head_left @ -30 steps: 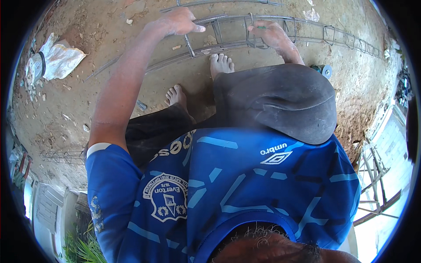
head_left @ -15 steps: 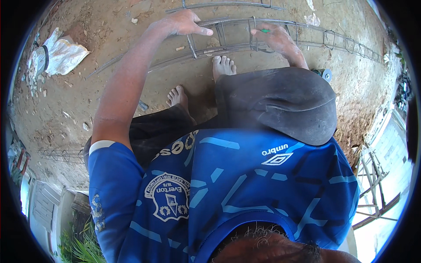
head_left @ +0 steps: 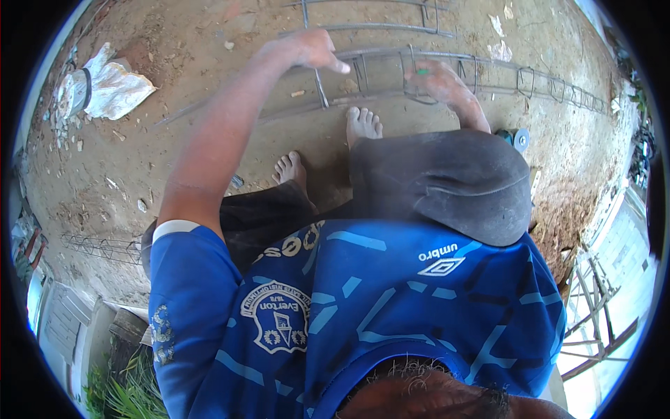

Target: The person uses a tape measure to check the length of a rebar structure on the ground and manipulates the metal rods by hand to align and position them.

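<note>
A long reinforcement cage (head_left: pixel 380 51) of thin steel bars and square stirrups lies across the ground beyond my feet. My left hand (head_left: pixel 307 51) is closed at its left part, around a steel rod (head_left: pixel 321 89) that runs crosswise past the bars; the thumb points right. At a stirrup farther right, my right hand (head_left: pixel 443 82) is closed on the cage with fingers curled. A small green spot shows at its fingers; I cannot make out what it is. The near long bar is blurred.
Another set of bars (head_left: pixel 380 26) lies farther off. A green power tool (head_left: pixel 515 140) rests beside my right knee. At the far left is a white sack (head_left: pixel 118 91) by a round container (head_left: pixel 72 94). Another cage (head_left: pixel 101 246) lies left. My bare feet (head_left: pixel 363 124) are close to the bars.
The whole view has shifted slightly, so the scene sits lower and to the right. Both hands stay at the same places on the steel. The near bar is now blurred.
</note>
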`<state>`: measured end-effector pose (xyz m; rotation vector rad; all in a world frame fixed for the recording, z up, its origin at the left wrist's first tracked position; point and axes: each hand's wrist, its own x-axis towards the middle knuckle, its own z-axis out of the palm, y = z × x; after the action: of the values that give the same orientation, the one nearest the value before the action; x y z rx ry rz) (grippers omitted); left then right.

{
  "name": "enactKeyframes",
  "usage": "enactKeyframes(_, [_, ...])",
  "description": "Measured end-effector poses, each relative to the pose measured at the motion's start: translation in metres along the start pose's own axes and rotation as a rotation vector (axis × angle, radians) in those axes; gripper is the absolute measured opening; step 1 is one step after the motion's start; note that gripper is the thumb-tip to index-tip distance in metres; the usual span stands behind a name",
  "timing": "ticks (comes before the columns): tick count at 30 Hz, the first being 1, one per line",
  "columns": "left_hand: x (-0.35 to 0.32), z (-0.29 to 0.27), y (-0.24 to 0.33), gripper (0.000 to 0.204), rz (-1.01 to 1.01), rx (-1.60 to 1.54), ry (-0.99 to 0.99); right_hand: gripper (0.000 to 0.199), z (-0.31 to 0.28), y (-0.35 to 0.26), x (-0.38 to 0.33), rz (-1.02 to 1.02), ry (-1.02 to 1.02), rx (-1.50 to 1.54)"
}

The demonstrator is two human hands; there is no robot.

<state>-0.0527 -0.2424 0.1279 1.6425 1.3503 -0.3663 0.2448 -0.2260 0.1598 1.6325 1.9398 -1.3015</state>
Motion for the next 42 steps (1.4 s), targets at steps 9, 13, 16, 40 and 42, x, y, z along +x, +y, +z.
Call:
enactKeyframes(9, [-0.013, -0.003, 0.004, 0.025, 0.063, 0.133, 0.110, 0.028, -0.009, -0.012, -0.019, 0.031, -0.169, 0.315])
enactKeyframes(13, [-0.028, -0.027, 0.002, 0.023, 0.028, 0.132, 0.159, 0.029, -0.028, -0.028, -0.019, 0.007, -0.217, 0.345])
enactKeyframes(16, [-0.029, -0.071, 0.027, 0.020, 0.039, 0.152, 0.165, 0.029, -0.064, -0.034, -0.020, -0.049, -0.104, 0.323])
enactKeyframes(40, [0.203, -0.121, 0.065, 0.048, 0.204, 0.324, 0.170, 0.028, -0.177, 0.067, 0.101, 0.037, -0.065, 0.159])
enactKeyframes(42, [0.207, -0.120, 0.067, 0.047, 0.198, 0.314, 0.168, 0.029, -0.175, 0.074, 0.104, 0.026, -0.051, 0.196])
